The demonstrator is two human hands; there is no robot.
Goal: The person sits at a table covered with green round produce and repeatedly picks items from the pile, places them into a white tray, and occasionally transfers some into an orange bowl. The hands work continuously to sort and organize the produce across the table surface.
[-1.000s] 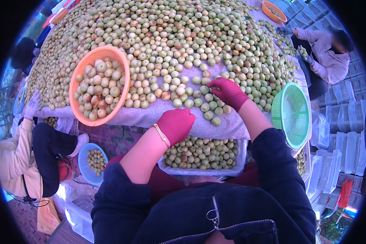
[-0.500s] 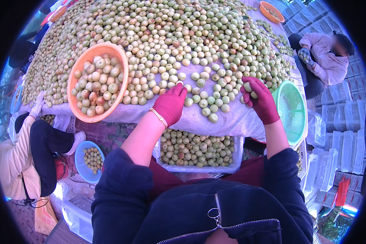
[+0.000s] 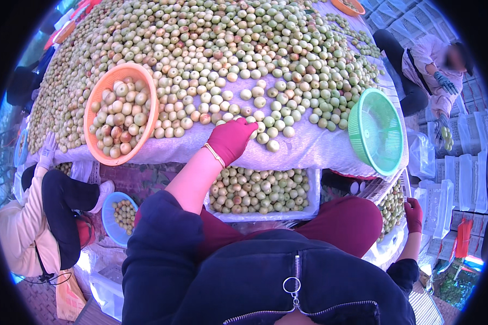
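A big heap of small green and yellowish round fruits (image 3: 228, 49) covers a table under a white cloth (image 3: 309, 149). My left hand (image 3: 230, 138), in a magenta glove with a gold bangle at the wrist, lies palm down on the fruits at the heap's near edge, fingers bent over a few. My right hand (image 3: 413, 214), also gloved in magenta, hangs low at the right beside a side crate of fruits (image 3: 390, 208); its grip is hidden. A white crate (image 3: 263, 189) filled with the same fruits sits under the table edge in front of my lap.
An orange basket (image 3: 122, 119) with larger fruits rests on the heap at the left. A green empty basket (image 3: 377, 130) leans at the table's right edge. A blue bowl (image 3: 119, 214) with fruits is below left, by a crouching person (image 3: 32, 216). Another person (image 3: 434, 59) works far right.
My right hand has left the heap near the green basket and dropped down to the right side crate. My left hand has stayed at the heap's near edge.
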